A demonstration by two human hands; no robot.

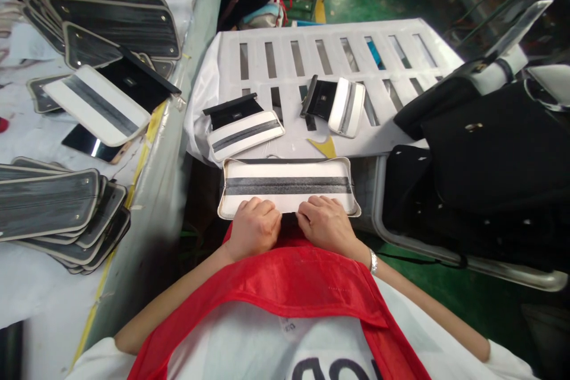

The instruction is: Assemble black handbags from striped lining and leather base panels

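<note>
A long white bag panel (289, 186) with a dark stripe down its middle lies level before my body, its edges raised and black material showing along its far side. My left hand (256, 225) is closed over its near edge, left of centre. Right of centre, my right hand (328, 225) grips the same edge with curled fingers. The fingertips and the panel's underside are hidden. Just beyond it, two smaller striped pieces, one on the left (244, 133) and one on the right (347, 108), lie with black flaps attached.
A white slotted table (312, 35) stands ahead, with a yellow scrap (324, 147) at its front. On the left bench are stacks of dark panels (48, 199), another white striped piece (100, 105) and a phone (91, 142). Black bags (499, 136) crowd a metal-framed cart (412, 242) at right.
</note>
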